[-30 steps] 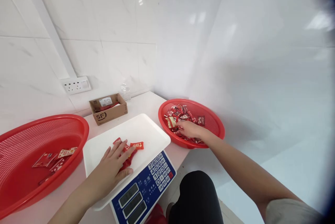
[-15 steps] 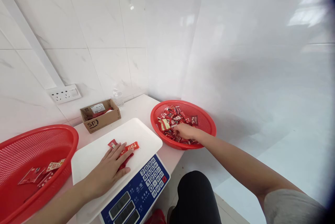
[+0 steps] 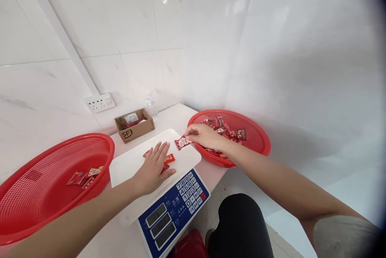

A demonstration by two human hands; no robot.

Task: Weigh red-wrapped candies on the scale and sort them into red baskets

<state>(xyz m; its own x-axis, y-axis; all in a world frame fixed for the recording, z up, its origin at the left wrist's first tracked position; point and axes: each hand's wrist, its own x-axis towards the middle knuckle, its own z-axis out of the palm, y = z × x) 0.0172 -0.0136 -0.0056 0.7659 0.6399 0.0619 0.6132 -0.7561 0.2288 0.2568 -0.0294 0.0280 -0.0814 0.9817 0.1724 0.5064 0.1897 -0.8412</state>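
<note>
My left hand (image 3: pixel 152 171) lies with its fingers spread over several red candy packets (image 3: pixel 169 158) on the white scale pan (image 3: pixel 126 165), partly covering them. Between the thumb and fingers of my right hand (image 3: pixel 205 135) is a red-and-white wrapped candy (image 3: pixel 182 142), held above the pan's right edge. Under that forearm, many small red wrapped candies (image 3: pixel 230 132) lie in a red plastic basket (image 3: pixel 261 139). The scale's blue keypad panel (image 3: pixel 173 213) faces me.
Another red basket (image 3: pixel 51 161) with a few packets stands at the left. Behind the scale are a small cardboard box (image 3: pixel 137 132) and a clear plastic container (image 3: pixel 150 106). A socket (image 3: pixel 100 103) is on the tiled wall. My knee (image 3: pixel 244 226) is below the table edge.
My right hand has come out of the right basket, moving left with a wrapped candy in its fingers. My left hand stays over the packets on the pan. The view has shifted.
</note>
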